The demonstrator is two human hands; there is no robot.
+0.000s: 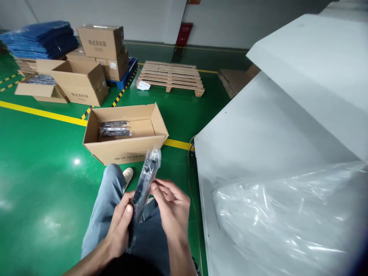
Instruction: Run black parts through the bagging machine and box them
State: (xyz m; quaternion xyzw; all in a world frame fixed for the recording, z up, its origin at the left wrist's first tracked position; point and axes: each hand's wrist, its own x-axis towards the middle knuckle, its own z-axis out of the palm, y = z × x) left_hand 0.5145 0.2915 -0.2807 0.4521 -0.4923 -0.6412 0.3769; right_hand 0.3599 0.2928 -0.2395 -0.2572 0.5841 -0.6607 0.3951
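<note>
A long black part in a clear plastic bag (143, 182) is held tilted above my lap, its upper end pointing away from me. My left hand (120, 222) is closed around its lower left side, thumb on top. On the right side, my right hand (171, 203) pinches the bag's edge between thumb and fingers. Just beyond the bag stands an open cardboard box (126, 151) on the floor. Several similar black bagged parts (115, 128) lie inside it, toward the left. What exactly the black part is, I cannot tell.
On my right is a large grey-white surface (230, 153) with clear plastic sheeting (287, 207) on it. Farther off are an open carton (83, 90), stacked cartons (100, 44), a wooden pallet (171, 74) and blue sheets (43, 38). A cable (190, 180) runs along the floor.
</note>
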